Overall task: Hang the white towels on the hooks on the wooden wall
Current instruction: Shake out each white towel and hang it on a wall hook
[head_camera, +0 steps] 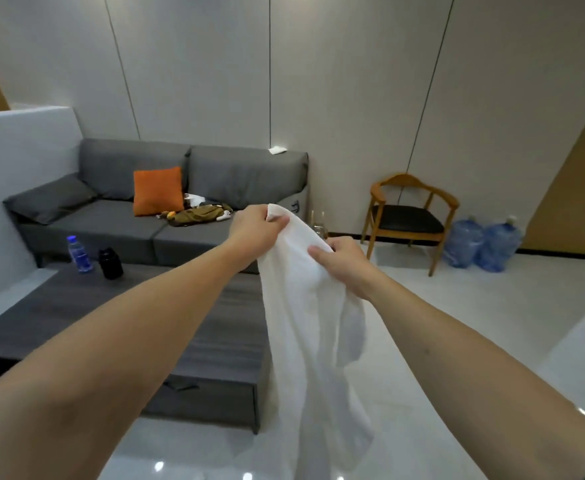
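White cloth of the towel [305, 306] is pinched at its top corner by the left hand [254, 226], raised in front of the body. Just below and beside it, the towel's edge is gripped by the right hand [341, 261], and the rest hangs down toward the floor. Behind stands a dark table [76, 313] bearing a water bottle [79, 254], then a grey sofa [166, 202] with an orange cushion [158, 191].
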The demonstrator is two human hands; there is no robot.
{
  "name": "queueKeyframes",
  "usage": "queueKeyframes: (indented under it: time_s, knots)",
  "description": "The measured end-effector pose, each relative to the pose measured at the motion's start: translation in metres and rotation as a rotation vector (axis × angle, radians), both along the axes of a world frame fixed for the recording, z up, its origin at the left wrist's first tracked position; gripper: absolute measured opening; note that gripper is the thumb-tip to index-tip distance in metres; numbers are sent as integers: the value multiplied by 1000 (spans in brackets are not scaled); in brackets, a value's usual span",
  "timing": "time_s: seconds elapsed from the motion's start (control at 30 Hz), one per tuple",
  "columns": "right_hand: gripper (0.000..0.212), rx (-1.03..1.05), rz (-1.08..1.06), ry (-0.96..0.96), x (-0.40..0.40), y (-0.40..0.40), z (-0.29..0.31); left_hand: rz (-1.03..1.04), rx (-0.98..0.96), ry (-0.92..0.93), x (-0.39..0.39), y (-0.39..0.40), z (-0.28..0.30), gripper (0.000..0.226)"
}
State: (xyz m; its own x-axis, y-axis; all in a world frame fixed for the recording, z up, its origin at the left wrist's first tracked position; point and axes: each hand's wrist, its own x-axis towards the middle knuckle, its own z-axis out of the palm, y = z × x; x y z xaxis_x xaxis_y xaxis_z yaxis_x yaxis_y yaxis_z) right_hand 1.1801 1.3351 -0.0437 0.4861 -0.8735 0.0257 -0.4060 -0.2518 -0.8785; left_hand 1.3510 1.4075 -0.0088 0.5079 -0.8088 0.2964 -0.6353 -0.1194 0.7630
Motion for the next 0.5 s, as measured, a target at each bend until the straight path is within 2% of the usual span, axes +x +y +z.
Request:
queueKeyframes:
  time_s: [0.1, 0.17, 0.33, 0.43, 0.5]
  knots:
    - [26, 0, -73, 89, -8, -55, -12, 88, -10, -70, 9, -56, -8, 24]
    - [24, -15, -137, 77, -10, -91, -17, 116, 65, -100, 19, -93, -14, 24]
    - [29, 0, -132, -85, 8, -179, -11, -117, 281, 41, 22, -184, -32, 19]
    - [25, 42, -45, -120, 30, -236, -6, -264, 330, 109, 12, -238, -37, 38]
    - [25, 39, 38, -110, 45, -273, -5, -371, 283, 144, 8, -273, -37, 41]
